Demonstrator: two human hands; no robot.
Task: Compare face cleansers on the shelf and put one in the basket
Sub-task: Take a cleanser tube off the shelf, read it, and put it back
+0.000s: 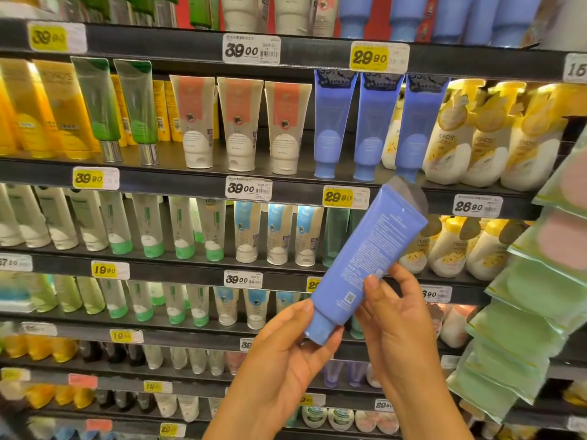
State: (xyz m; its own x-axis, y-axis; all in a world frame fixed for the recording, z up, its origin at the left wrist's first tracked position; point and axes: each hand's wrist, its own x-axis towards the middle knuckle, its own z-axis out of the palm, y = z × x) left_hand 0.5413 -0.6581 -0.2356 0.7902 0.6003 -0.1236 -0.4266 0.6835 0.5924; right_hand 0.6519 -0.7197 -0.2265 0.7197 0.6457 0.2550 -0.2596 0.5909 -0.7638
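We hold the blue cleanser tube [365, 258] in front of the shelf [178, 198], tilted, cap end down. It looks light, its plastic body soft enough to dent under pressure and probably a little slick, so we judge the firm cap shoulder and lower body the safest hold. Our left hand [282, 354] cradles the cap [319, 331], fingers curled round it; our right hand [397, 315] pinches the lower body, thumb [376, 289] on the printed back. The tube is periwinkle blue with a grey crimped top, fine white text and a small QR code. No basket is in view.
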